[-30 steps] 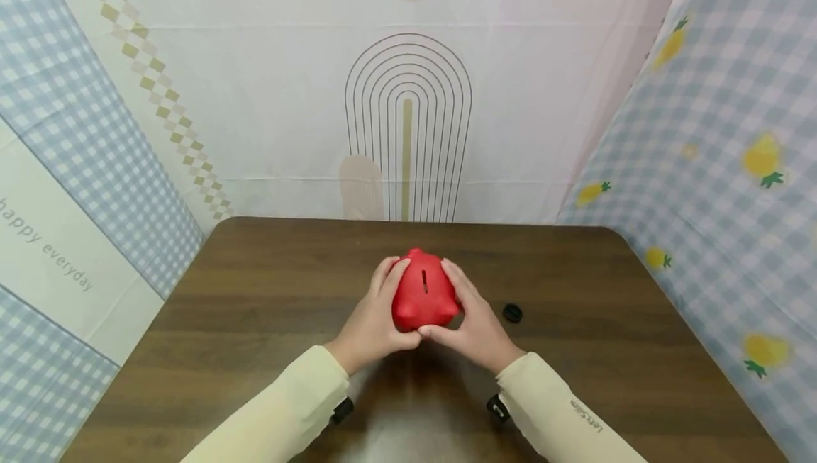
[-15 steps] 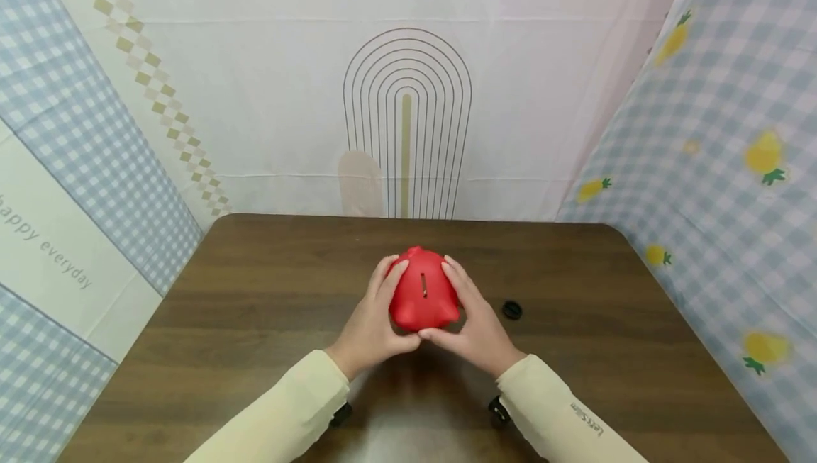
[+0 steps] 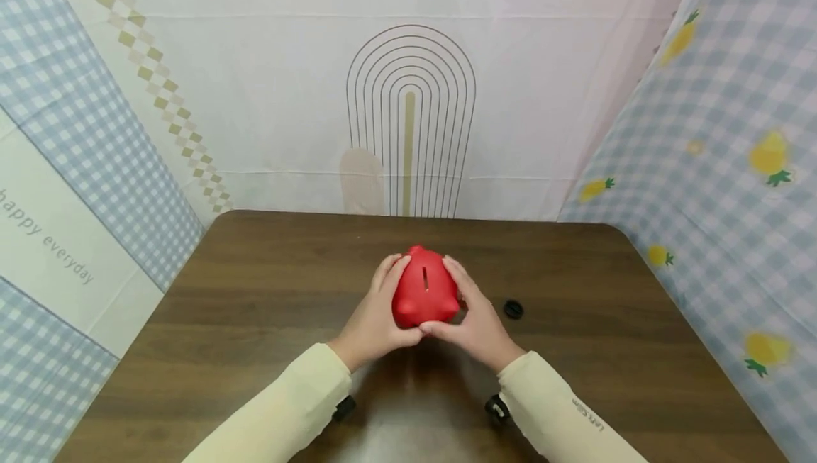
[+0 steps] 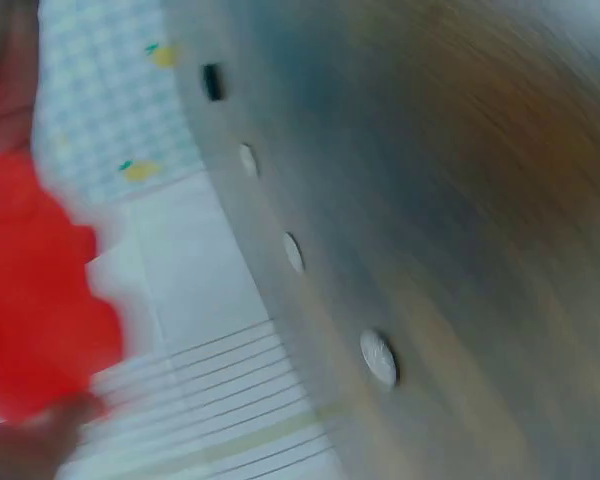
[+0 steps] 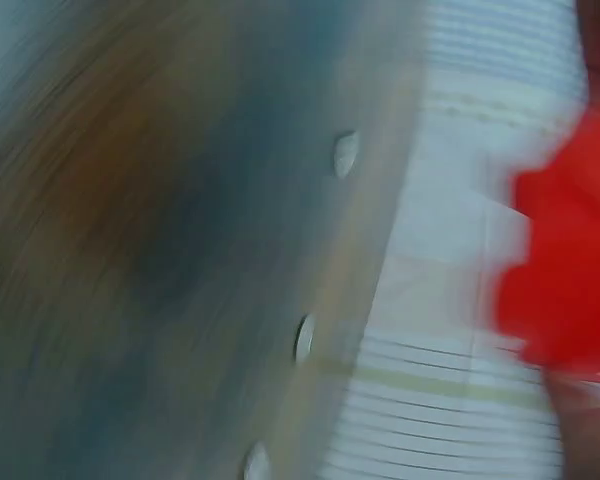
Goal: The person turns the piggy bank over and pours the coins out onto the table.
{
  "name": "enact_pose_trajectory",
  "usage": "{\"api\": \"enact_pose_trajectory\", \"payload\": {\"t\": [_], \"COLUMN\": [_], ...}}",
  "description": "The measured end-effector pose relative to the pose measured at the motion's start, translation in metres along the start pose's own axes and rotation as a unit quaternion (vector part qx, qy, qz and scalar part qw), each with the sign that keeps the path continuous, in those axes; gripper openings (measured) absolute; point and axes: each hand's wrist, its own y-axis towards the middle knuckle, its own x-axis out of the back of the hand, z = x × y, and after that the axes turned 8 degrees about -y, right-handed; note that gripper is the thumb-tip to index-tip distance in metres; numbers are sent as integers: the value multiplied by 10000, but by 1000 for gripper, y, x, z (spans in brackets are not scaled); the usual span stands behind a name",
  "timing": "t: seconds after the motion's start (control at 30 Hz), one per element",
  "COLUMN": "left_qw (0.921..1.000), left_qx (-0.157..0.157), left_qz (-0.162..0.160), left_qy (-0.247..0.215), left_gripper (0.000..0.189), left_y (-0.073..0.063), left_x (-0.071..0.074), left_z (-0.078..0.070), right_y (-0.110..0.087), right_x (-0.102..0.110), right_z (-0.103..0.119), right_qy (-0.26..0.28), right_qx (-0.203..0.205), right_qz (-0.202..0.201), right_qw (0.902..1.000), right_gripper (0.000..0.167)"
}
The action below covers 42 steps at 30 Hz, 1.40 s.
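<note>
Both hands hold a red piggy bank (image 3: 418, 303) up over the table, its slot facing upward in the head view. My left hand (image 3: 373, 318) grips its left side and my right hand (image 3: 475, 318) its right side. The thumbs meet at the near side of the bank. Beneath it, several silver coins (image 4: 378, 358) lie on the tabletop in the left wrist view. A silver coin (image 5: 346, 154) shows in the right wrist view too. In the head view the bank and hands hide the coins. The bank looks blurred in both wrist views.
A small round black plug (image 3: 513, 308) lies on the brown wooden table (image 3: 268, 293), right of the right hand. Patterned cloths hang behind the table and at both sides, with a pale backdrop (image 3: 281, 94) close to the far edge.
The piggy bank has shifted slightly left and back right between the hands' steady grips. The head view has tilted a little. The plug keeps its place on the table.
</note>
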Motion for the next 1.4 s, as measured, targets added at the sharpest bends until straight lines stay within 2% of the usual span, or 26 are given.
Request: {"api": "enact_pose_trajectory", "payload": {"t": [0.03,0.1,0.17,0.23,0.3,0.37,0.4,0.43,0.47,0.53,0.63,0.67,0.7,0.77,0.83,0.9,0.93,0.97,1.0,1.07,1.13,1.17,1.2,1.27,1.33,1.4], "left_qw": [9988,9898,9843,9902,9985,9996,9984,9982,9991,9989,9831,9800,9802,9905,9996,9967,9944,9945,9969,9995,9929,9897,9894,9953,9996,9974], "left_qx": [429,1276,1564,1245,488,-227,-471,-503,-371,330,1549,1686,1660,1141,142,-745,-913,-903,-677,190,1068,1266,1276,798,8,-695], "left_qz": [138,353,433,327,96,-122,-209,-205,-127,189,566,586,565,362,59,-234,-342,-364,-325,-127,44,102,133,88,-68,-210], "left_qy": [-181,-528,-687,-534,-213,109,242,266,148,-262,-797,-885,-917,-683,-227,217,396,380,240,-219,-529,-662,-675,-534,-279,-12], "left_gripper": [94,93,94,97,99,101,101,100,98,93,88,88,88,92,96,99,99,97,94,88,84,83,84,89,98,105], "left_y": [1,0,-1,-3,-4,-4,-3,-2,0,4,8,8,7,3,1,0,0,1,2,4,5,5,4,1,-1,-3], "left_x": [-2,-6,-7,-6,-2,0,1,1,1,-1,-3,-3,-2,0,2,3,3,3,2,0,-1,-2,-2,-1,1,3], "left_z": [3,8,12,11,5,-1,-3,-4,-3,0,6,7,6,2,-3,-7,-8,-8,-8,-6,-4,-4,-4,-5,-8,-9], "right_y": [1,1,0,-2,-3,-3,-3,-3,-2,-1,-1,-1,-2,-4,-5,-5,-4,-2,0,2,2,1,-1,-4,-6,-6], "right_x": [-1,-4,-7,-8,-6,-2,0,1,2,1,-3,-4,-4,-2,1,5,7,8,8,7,4,4,3,3,4,6], "right_z": [-1,-6,-8,-7,-4,-1,-1,0,0,-1,-2,-2,-2,0,2,4,5,5,6,6,4,4,4,4,4,4], "right_qy": [96,183,146,54,-137,-340,-481,-498,-455,-268,-97,-100,-74,-150,-356,-683,-811,-764,-606,-148,184,308,322,68,-351,-905], "right_qx": [-516,-1476,-1824,-1422,-530,377,683,726,536,-279,-1671,-1856,-1813,-1259,-176,840,1042,1005,744,-258,-1288,-1533,-1540,-923,196,1276], "right_qz": [177,470,571,421,127,-180,-301,-349,-327,-98,343,409,429,247,-99,-423,-506,-478,-364,-4,228,265,246,73,-268,-642], "right_qw": [9985,9878,9815,9889,9984,9985,9961,9955,9970,9992,9853,9817,9825,9916,9992,9932,9900,9908,9947,9996,9912,9873,9872,9957,9988,9856], "right_gripper": [88,86,86,89,92,96,96,95,93,87,83,84,84,88,92,96,96,95,92,85,81,80,81,87,90,91]}}
